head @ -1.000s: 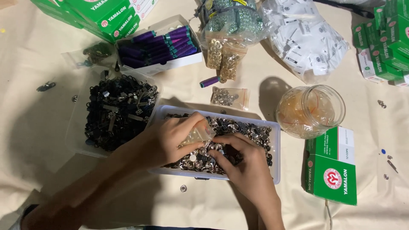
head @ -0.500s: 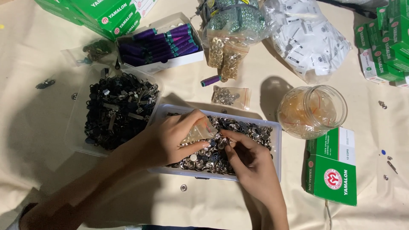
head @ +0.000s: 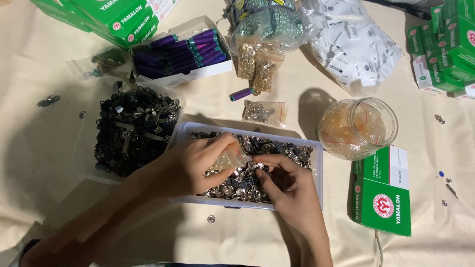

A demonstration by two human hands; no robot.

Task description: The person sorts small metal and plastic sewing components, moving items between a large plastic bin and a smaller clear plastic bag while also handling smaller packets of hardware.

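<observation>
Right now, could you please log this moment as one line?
left hand: holds small clear bag | right hand: picking silver snap buttons | white tray: full

head cam | looks straight down | close over tray [head: 316, 148]

Green-white cartons [head: 383, 193] right and top corners; clear pouches [head: 264, 112] centre.

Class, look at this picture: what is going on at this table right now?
A person works over a white tray full of small silver metal snaps. The left hand holds a small clear plastic bag above the tray, while the right hand picks among the snaps beside it. A tub of dark metal clips sits to the left, a glass jar to the right.
</observation>
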